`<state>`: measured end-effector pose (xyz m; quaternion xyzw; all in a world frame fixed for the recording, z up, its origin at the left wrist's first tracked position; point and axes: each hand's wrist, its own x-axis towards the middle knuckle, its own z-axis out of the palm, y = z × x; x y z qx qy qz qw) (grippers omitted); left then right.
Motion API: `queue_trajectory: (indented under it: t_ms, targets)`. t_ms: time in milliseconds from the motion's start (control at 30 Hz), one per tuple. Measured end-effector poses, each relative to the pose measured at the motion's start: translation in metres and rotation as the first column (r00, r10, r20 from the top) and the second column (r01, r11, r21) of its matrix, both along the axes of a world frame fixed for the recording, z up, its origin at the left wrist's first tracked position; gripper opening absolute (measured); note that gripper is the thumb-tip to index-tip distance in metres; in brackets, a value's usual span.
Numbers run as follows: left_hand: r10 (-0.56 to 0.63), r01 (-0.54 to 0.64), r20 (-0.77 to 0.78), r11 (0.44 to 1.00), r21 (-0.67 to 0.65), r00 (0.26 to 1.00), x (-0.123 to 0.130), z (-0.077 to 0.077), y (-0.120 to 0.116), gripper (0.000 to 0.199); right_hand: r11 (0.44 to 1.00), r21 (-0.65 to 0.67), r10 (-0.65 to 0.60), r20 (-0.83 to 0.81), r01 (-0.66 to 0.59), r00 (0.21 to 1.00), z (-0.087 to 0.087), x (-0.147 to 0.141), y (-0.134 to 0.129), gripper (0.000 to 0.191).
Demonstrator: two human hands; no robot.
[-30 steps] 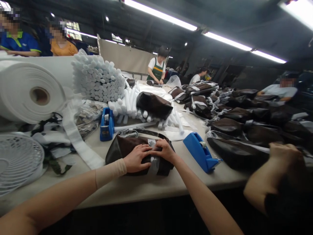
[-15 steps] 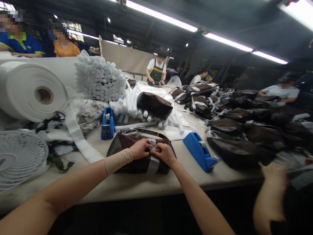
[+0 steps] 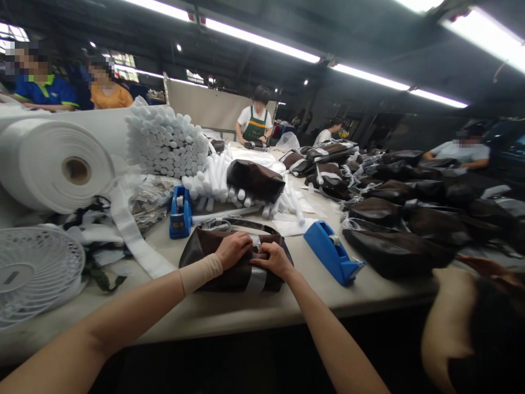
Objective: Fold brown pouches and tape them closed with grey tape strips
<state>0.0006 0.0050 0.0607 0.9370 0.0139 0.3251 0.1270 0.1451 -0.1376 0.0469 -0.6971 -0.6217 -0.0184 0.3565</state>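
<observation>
A dark brown bag (image 3: 205, 246) lies on the table in front of me, with a pale band (image 3: 256, 279) running down its front. My left hand (image 3: 234, 249) rests on the bag's upper middle, fingers bent and closed at the band's edge. Beside it my right hand (image 3: 275, 259) is pinched over the band; what sits between its fingertips is too small to make out. The bag's handle (image 3: 254, 224) arches behind both hands. One blue tape dispenser (image 3: 180, 212) stands behind the bag to the left, another (image 3: 331, 253) to the right.
White foam rods (image 3: 168, 143) are stacked behind, with a brown bag (image 3: 256, 180) on loose ones. At left are a large white roll (image 3: 36, 164) and a white basket (image 3: 33, 273). Many brown bags (image 3: 394, 249) fill the right, near a co-worker's arm (image 3: 451, 323). Other people work farther back.
My hands have parted slightly at the band, the right one a little lower. The view has shifted a little. The co-worker's hand at the right has moved.
</observation>
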Motion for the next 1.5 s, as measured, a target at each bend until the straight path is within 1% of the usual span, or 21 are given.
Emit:
queue_trajectory:
  t_ms: [67, 133, 300, 433, 500, 600, 667, 733, 800, 867, 1000, 1167, 1267, 1333, 1433, 1500]
  targets:
    - [-0.001, 0.003, 0.072, 1.000, -0.023, 0.997, -0.002, 0.001, 0.000, 0.023, 1.000, 0.011, -0.008, 0.064, 0.008, 0.998, 0.000, -0.003, 0.000, 0.032]
    - [-0.044, 0.045, 0.116, 0.999, -0.011, 0.992, -0.005, 0.003, -0.002, 0.023, 1.000, 0.002, -0.011, 0.091, 0.011, 0.996, 0.001, -0.005, 0.001, 0.032]
    - [-0.173, 0.163, 0.140, 0.984, 0.077, 0.975, -0.010, 0.005, -0.010, 0.026, 0.991, -0.097, -0.090, 0.045, 0.094, 0.995, 0.003, -0.004, 0.006, 0.028]
    - [-0.240, 0.225, 0.112, 0.965, 0.133, 0.964, -0.012, 0.005, -0.013, 0.027, 0.985, -0.162, -0.055, 0.036, 0.060, 0.998, 0.008, 0.004, 0.011, 0.018]
    - [-0.274, 0.257, 0.076, 0.949, 0.185, 0.959, -0.012, 0.005, -0.013, 0.026, 0.983, -0.177, -0.039, 0.055, 0.049, 0.998, 0.010, 0.009, 0.014, 0.014]
    - [-0.281, 0.266, 0.013, 0.921, 0.284, 0.960, -0.011, 0.004, -0.013, 0.027, 0.981, -0.174, -0.063, 0.108, 0.081, 0.992, 0.011, 0.012, 0.017, 0.016]
    - [-0.271, 0.260, -0.012, 0.913, 0.314, 0.963, -0.010, 0.003, -0.012, 0.027, 0.982, -0.149, -0.094, 0.153, 0.117, 0.984, 0.011, 0.011, 0.018, 0.015]
    - [-0.266, 0.261, -0.029, 0.911, 0.320, 0.964, -0.009, 0.002, -0.012, 0.029, 0.982, -0.114, -0.126, 0.195, 0.150, 0.973, 0.011, 0.010, 0.018, 0.015]
    - [-0.254, 0.256, -0.048, 0.910, 0.325, 0.966, -0.008, 0.000, -0.012, 0.032, 0.982, -0.087, -0.142, 0.224, 0.165, 0.964, 0.012, 0.011, 0.017, 0.019]
    - [-0.238, 0.245, -0.062, 0.911, 0.331, 0.969, -0.008, -0.001, -0.012, 0.034, 0.985, -0.084, -0.125, 0.239, 0.149, 0.963, 0.013, 0.016, 0.016, 0.022]
    - [-0.212, 0.227, -0.081, 0.908, 0.353, 0.974, -0.007, -0.004, -0.012, 0.034, 0.993, -0.056, -0.081, 0.262, 0.099, 0.962, 0.016, 0.025, 0.012, 0.019]
    - [-0.195, 0.216, -0.095, 0.907, 0.362, 0.976, -0.004, -0.006, -0.013, 0.034, 0.997, 0.021, -0.075, 0.315, 0.072, 0.946, 0.008, 0.023, 0.004, 0.024]
    - [-0.198, 0.228, -0.123, 0.912, 0.340, 0.973, -0.003, -0.006, -0.013, 0.032, 0.996, 0.038, -0.086, 0.279, 0.079, 0.956, 0.001, 0.024, 0.008, 0.027]
    - [-0.208, 0.246, -0.150, 0.917, 0.313, 0.967, -0.003, -0.005, -0.013, 0.032, 0.996, 0.028, -0.092, 0.233, 0.088, 0.968, 0.000, 0.029, 0.014, 0.029]
    - [-0.224, 0.264, -0.175, 0.931, 0.251, 0.959, -0.004, -0.003, -0.013, 0.031, 0.996, 0.041, -0.084, 0.174, 0.078, 0.981, 0.007, 0.031, 0.015, 0.026]
    - [-0.234, 0.266, -0.172, 0.944, 0.194, 0.957, -0.005, -0.002, -0.014, 0.029, 0.987, 0.113, -0.130, 0.127, 0.116, 0.983, 0.015, 0.021, 0.007, 0.022]
